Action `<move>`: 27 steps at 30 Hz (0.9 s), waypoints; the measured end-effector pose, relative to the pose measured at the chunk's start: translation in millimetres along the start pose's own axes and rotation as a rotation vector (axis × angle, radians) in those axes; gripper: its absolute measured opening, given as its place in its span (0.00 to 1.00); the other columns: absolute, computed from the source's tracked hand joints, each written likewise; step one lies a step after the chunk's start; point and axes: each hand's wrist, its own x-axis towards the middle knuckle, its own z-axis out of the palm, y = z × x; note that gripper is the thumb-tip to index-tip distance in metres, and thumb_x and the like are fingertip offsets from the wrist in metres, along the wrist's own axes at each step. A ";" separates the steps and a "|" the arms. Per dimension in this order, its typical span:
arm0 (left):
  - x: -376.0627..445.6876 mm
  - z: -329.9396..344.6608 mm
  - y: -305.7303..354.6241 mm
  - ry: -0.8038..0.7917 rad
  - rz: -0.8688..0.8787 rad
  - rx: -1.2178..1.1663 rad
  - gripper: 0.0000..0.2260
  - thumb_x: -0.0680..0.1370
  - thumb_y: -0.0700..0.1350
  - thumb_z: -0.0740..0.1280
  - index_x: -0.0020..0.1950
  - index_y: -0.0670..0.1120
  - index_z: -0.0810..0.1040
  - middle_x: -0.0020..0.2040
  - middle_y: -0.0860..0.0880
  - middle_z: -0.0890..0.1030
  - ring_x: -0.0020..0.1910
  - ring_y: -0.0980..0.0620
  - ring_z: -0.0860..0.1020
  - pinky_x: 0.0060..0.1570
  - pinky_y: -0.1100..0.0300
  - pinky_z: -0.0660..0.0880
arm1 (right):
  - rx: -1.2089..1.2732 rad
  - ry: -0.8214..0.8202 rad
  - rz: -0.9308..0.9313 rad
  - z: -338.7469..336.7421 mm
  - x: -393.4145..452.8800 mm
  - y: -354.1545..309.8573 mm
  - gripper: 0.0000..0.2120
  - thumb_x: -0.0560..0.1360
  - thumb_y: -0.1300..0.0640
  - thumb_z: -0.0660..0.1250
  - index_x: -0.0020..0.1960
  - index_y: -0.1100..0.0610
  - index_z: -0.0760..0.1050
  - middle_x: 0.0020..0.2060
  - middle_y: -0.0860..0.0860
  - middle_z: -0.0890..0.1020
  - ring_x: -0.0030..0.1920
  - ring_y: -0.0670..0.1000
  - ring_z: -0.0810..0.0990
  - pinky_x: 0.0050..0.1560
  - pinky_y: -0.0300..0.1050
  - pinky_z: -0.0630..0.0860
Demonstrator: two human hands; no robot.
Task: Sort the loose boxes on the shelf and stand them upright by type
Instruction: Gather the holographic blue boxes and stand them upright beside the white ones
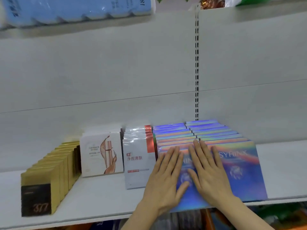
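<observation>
both hands lie flat, palms down, on the front faces of the iridescent blue boxes, which stand in two rows side by side at the right of the white shelf. the left hand and right hand sit just beside each other, fingers straight and slightly spread, gripping nothing. to the left stand the white-and-red packs, the white boxes and the gold-and-black boxes, each in its own row.
</observation>
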 end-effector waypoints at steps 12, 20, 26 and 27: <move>80.2 -36.2 -174.7 -0.238 -0.567 -0.134 0.31 0.82 0.64 0.44 0.81 0.51 0.51 0.81 0.51 0.50 0.80 0.52 0.49 0.77 0.54 0.49 | 0.070 0.175 -0.097 2.7 28.1 -42.3 0.34 0.80 0.39 0.49 0.76 0.63 0.59 0.77 0.58 0.58 0.77 0.58 0.56 0.73 0.61 0.53; 110.4 -15.2 -184.3 -0.464 -0.688 -0.099 0.35 0.78 0.70 0.44 0.70 0.48 0.72 0.71 0.45 0.73 0.67 0.43 0.72 0.65 0.48 0.69 | 0.017 0.156 -0.121 14.9 36.7 -44.5 0.34 0.79 0.39 0.50 0.74 0.63 0.63 0.75 0.57 0.63 0.76 0.57 0.60 0.71 0.61 0.58; 104.8 -4.3 -181.6 -0.502 -0.635 -0.079 0.37 0.79 0.68 0.40 0.75 0.45 0.66 0.78 0.46 0.63 0.75 0.45 0.63 0.73 0.45 0.60 | 0.060 0.112 -0.098 11.3 34.8 -47.6 0.34 0.80 0.39 0.46 0.75 0.63 0.61 0.76 0.57 0.61 0.76 0.56 0.59 0.72 0.61 0.56; 105.9 -4.3 -181.2 -0.509 -0.622 -0.067 0.37 0.79 0.68 0.39 0.76 0.45 0.65 0.78 0.46 0.62 0.76 0.46 0.62 0.73 0.44 0.59 | 0.062 0.115 -0.097 11.0 35.0 -47.4 0.34 0.80 0.40 0.46 0.75 0.63 0.61 0.76 0.57 0.61 0.76 0.56 0.60 0.72 0.61 0.56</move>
